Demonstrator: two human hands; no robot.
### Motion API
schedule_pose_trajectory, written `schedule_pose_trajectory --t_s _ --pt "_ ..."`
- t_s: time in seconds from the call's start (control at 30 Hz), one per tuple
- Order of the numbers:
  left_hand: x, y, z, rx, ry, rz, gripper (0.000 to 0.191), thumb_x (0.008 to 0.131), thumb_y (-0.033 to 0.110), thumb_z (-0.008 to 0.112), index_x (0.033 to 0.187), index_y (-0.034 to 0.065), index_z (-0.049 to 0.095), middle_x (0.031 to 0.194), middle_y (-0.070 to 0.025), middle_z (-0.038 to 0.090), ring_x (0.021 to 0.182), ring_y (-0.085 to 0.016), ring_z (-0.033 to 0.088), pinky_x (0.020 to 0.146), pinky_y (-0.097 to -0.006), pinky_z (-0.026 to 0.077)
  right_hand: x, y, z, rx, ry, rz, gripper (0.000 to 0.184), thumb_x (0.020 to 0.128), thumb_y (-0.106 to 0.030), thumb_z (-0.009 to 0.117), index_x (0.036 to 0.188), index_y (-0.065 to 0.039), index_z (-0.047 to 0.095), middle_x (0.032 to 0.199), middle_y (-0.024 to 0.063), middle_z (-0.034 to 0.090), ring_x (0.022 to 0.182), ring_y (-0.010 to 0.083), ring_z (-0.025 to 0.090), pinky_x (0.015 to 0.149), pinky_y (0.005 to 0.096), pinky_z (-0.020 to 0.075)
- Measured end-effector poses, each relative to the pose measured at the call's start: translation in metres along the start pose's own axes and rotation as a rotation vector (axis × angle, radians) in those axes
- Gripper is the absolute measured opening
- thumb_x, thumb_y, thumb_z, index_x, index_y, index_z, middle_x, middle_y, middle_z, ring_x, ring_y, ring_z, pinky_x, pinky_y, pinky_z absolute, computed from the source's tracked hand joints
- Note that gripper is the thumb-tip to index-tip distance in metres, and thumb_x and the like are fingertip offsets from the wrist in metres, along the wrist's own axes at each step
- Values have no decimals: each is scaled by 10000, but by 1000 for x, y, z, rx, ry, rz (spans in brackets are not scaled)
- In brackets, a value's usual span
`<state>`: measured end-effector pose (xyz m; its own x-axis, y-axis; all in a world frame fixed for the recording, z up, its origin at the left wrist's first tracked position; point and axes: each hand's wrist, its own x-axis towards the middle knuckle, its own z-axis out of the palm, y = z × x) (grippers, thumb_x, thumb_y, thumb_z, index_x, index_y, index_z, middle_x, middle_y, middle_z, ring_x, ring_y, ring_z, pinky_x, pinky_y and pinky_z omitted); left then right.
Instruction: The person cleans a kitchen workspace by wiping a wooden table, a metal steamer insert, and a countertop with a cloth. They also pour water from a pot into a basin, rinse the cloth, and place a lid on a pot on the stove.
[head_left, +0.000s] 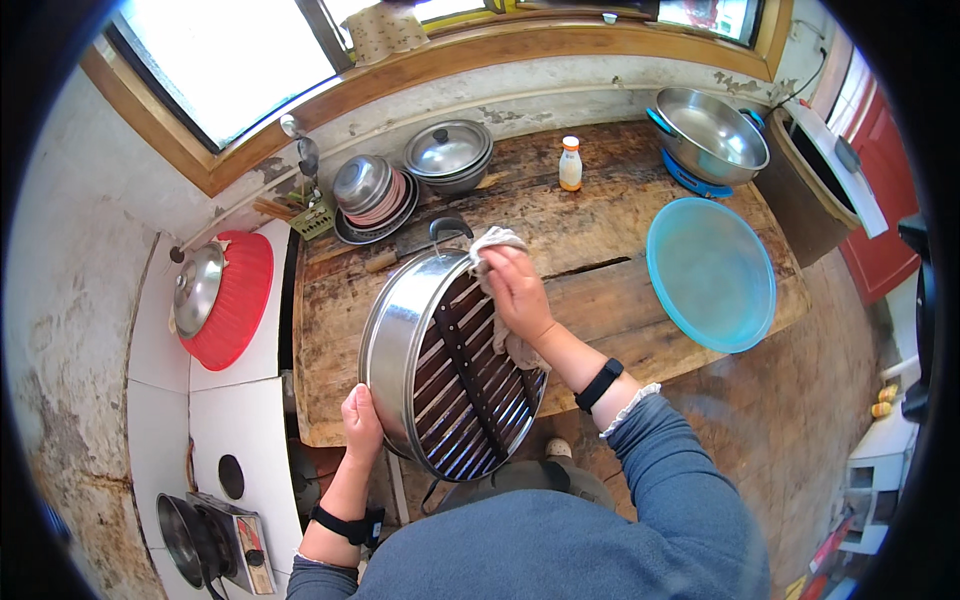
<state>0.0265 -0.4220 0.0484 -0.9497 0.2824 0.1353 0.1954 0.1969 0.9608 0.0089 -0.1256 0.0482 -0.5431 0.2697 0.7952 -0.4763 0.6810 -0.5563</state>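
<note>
A round metal steamer basket with a dark slatted base and a black handle is tilted on its side at the front edge of the wooden table. My left hand grips its rim at the lower left. With fingers bent, my right hand holds a pale cloth against the upper right rim; part of the cloth hangs down over the slats.
Stacked bowls, a lidded pot and a bottle stand behind. At right are a blue plastic basin and a steel pan on a blue scale. Left lies a red cover; a wok is on a stove.
</note>
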Motion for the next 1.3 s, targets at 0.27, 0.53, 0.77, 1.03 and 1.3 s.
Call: schedule_pose_trajectory --t_s 0.27,0.53,0.77,1.03,1.3 --pt "8 0 1 -1 -1 -12 360 964 227 327 730 15 498 643 41 454 602 -51 373 523 -219 323 18 -33 3 71 -30 -92 248 673 63 476 884 -51 541 886 111 548 902 301 501 846 382 382" --pt "13 -2 2 2 4 -15 356 964 231 331 726 24 495 652 45 455 602 -49 369 523 -215 317 0 40 -3 -165 -51 105 309 743 11 434 1028 -52 532 1034 168 559 978 357 505 875 399 389" --pt "19 -8 2 -161 102 -93 365 965 276 345 813 13 546 725 29 514 651 -51 416 575 -197 348 -183 104 -12 -143 -285 958 343 789 -124 394 1103 -2 463 1087 260 514 1052 395 475 898 424 383" --pt "30 7 24 -211 62 -60 367 967 282 348 837 9 556 749 22 534 663 -51 434 592 -202 370 -217 11 -42 913 -99 1946 484 915 -491 302 1022 -95 559 905 77 606 828 221 585 710 389 480" --pt "21 29 69 154 73 253 394 957 245 342 644 31 448 521 -12 476 488 -111 454 477 -258 363 -183 -48 -35 2060 -88 1882 401 943 -374 304 1060 -56 518 1037 115 560 932 259 567 828 431 479"
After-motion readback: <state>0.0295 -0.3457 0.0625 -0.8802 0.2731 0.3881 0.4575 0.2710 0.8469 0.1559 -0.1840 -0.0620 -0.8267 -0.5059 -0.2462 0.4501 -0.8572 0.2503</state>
